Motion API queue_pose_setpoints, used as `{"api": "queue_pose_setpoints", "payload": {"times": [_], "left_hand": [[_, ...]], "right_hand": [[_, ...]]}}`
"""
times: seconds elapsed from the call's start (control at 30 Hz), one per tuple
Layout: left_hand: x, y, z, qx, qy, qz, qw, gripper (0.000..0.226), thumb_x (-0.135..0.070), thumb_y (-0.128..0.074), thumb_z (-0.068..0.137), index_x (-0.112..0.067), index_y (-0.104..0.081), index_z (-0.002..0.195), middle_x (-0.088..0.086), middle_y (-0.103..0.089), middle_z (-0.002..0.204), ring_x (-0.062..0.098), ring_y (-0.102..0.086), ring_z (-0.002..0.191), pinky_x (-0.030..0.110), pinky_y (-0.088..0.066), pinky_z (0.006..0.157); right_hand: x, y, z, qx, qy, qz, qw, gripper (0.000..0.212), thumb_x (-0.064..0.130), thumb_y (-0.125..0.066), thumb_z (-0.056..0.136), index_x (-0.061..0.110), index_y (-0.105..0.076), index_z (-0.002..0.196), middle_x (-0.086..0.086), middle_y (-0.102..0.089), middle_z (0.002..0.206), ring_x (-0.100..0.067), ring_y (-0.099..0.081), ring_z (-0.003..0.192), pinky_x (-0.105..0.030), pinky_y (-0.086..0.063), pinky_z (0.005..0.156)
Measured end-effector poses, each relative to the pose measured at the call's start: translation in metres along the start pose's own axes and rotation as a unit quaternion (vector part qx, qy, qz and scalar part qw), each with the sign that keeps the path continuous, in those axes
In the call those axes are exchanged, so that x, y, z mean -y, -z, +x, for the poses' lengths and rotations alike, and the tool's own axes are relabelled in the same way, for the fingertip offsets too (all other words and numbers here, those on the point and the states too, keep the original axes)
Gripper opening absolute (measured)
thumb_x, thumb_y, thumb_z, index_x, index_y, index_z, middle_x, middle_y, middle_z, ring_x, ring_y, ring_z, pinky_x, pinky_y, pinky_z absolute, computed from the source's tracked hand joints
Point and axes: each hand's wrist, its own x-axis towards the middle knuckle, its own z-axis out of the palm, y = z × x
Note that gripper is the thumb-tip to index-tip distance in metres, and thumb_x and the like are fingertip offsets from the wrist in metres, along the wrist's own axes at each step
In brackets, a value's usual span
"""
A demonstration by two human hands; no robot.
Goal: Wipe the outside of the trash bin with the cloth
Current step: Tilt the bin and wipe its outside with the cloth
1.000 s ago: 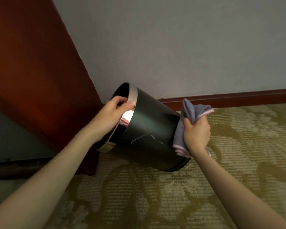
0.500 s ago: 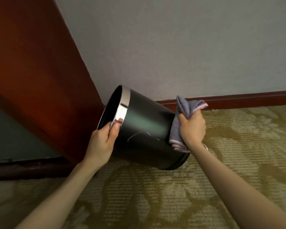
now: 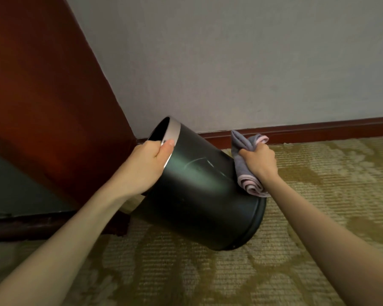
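The trash bin [image 3: 199, 195] is a dark cylinder with a pale metal rim [image 3: 175, 133], and it is held tilted low over the patterned carpet [image 3: 318, 217], close to the corner where the grey wall [image 3: 230, 62] meets a reddish wooden panel [image 3: 42, 96]; whether its base edge touches the carpet cannot be told from this view; its long axis runs from upper left to lower right, with the open mouth pointing up and left towards the panel and the closed base facing down and right; the left hand [image 3: 148, 166] grips the rim, its thumb laid on the outside of the metal band and the fingers curled over the edge out of sight; the right hand [image 3: 261, 162] is closed in a fist around the bunched grey-and-pink cloth [image 3: 243, 173], pressing it against the bin's side on the far right, near the base; the step in hand appears to be wiping the lower part of the outer wall while the other hand steadies and angles the bin; the next move probably calls for a firm hold at the rim and a turn of the bin about its long axis, so that the unwiped side comes under the cloth, with the cloth pressed flat on the curved surface.
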Motion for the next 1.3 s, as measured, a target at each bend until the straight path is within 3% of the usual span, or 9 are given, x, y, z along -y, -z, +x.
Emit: {"api": "queue_pose_setpoints", "payload": {"times": [0.13, 0.3, 0.53, 0.7, 0.83, 0.97, 1.1, 1.17, 1.3], "left_hand": [[-0.001, -0.001, 0.001, -0.034, 0.029, -0.003, 0.999, 0.058, -0.038, -0.033, 0.099, 0.008, -0.053, 0.069, 0.008, -0.048, 0.057, 0.019, -0.046, 0.053, 0.033, -0.032, 0.053], [-0.003, -0.003, 0.016, -0.067, 0.084, -0.007, 0.994, 0.05, -0.038, -0.035, 0.098, -0.017, -0.036, 0.052, -0.003, -0.038, 0.049, 0.015, -0.038, 0.048, 0.033, -0.027, 0.049], [0.001, -0.002, 0.036, -0.077, 0.163, -0.035, 0.983, 0.048, -0.041, -0.034, 0.097, -0.012, -0.05, 0.062, 0.002, -0.047, 0.06, 0.018, -0.048, 0.058, 0.032, -0.034, 0.055], [0.003, -0.002, 0.038, -0.099, 0.141, 0.044, 0.984, 0.052, -0.04, -0.033, 0.099, -0.006, -0.052, 0.065, 0.007, -0.05, 0.062, 0.02, -0.049, 0.057, 0.032, -0.032, 0.049], [0.003, 0.0, 0.028, -0.107, 0.096, 0.047, 0.989, 0.052, -0.034, -0.033, 0.099, -0.007, -0.046, 0.057, 0.005, -0.046, 0.056, 0.018, -0.045, 0.051, 0.032, -0.031, 0.048], [0.002, -0.003, 0.017, -0.112, 0.061, 0.035, 0.991, 0.05, -0.03, -0.035, 0.1, -0.009, -0.041, 0.054, 0.002, -0.042, 0.051, 0.013, -0.041, 0.046, 0.019, -0.027, 0.042], [0.0, -0.004, 0.009, -0.092, 0.024, 0.02, 0.995, 0.051, -0.028, -0.035, 0.1, -0.005, -0.043, 0.056, 0.006, -0.042, 0.051, 0.009, -0.037, 0.043, 0.018, -0.027, 0.041], [-0.001, -0.004, 0.005, -0.085, 0.018, 0.012, 0.996, 0.052, -0.029, -0.035, 0.1, 0.004, -0.049, 0.062, 0.014, -0.049, 0.055, 0.015, -0.042, 0.045, 0.02, -0.029, 0.043], [-0.003, -0.006, -0.005, -0.078, -0.007, 0.002, 0.997, 0.051, -0.029, -0.035, 0.1, 0.005, -0.053, 0.066, 0.023, -0.057, 0.061, 0.022, -0.05, 0.053, 0.024, -0.029, 0.044]], "right_hand": [[0.003, -0.003, 0.004, 0.009, -0.004, -0.001, 1.0, 0.041, 0.033, -0.059, 0.082, 0.001, -0.057, 0.108, -0.026, -0.062, 0.108, -0.04, -0.058, 0.096, -0.033, -0.039, 0.071], [0.012, -0.005, 0.001, -0.021, 0.034, -0.02, 0.999, 0.042, 0.035, -0.059, 0.081, 0.004, -0.054, 0.109, -0.024, -0.062, 0.107, -0.042, -0.058, 0.096, -0.033, -0.036, 0.069], [0.02, -0.011, -0.05, -0.126, 0.067, 0.051, 0.988, 0.04, 0.035, -0.059, 0.083, 0.014, -0.048, 0.116, -0.011, -0.06, 0.114, -0.034, -0.059, 0.1, -0.035, -0.039, 0.077], [0.023, -0.029, -0.106, -0.163, 0.095, 0.112, 0.976, 0.047, 0.03, -0.062, 0.083, 0.015, -0.04, 0.122, -0.007, -0.058, 0.114, -0.025, -0.059, 0.099, -0.025, -0.034, 0.077], [0.026, -0.026, -0.11, -0.143, 0.133, 0.128, 0.972, 0.048, 0.033, -0.061, 0.083, 0.012, -0.045, 0.123, -0.005, -0.059, 0.114, -0.019, -0.059, 0.1, -0.023, -0.04, 0.079], [0.036, -0.018, -0.083, -0.123, 0.116, 0.112, 0.979, 0.041, 0.034, -0.06, 0.082, 0.011, -0.051, 0.115, -0.009, -0.063, 0.109, -0.028, -0.061, 0.097, -0.039, -0.048, 0.08], [0.051, -0.012, -0.055, -0.105, 0.098, 0.055, 0.988, 0.036, 0.036, -0.06, 0.081, 0.01, -0.053, 0.105, -0.013, -0.064, 0.098, -0.035, -0.061, 0.087, -0.03, -0.037, 0.064], [0.056, -0.011, -0.04, -0.075, 0.083, 0.033, 0.993, 0.033, 0.036, -0.06, 0.081, 0.01, -0.055, 0.101, -0.015, -0.064, 0.096, -0.037, -0.061, 0.086, -0.031, -0.035, 0.064], [0.062, -0.013, 0.0, 0.011, 0.022, -0.004, 1.0, 0.044, 0.037, -0.062, 0.079, 0.008, -0.056, 0.111, -0.021, -0.06, 0.113, -0.039, -0.058, 0.099, -0.032, -0.036, 0.07]]}}
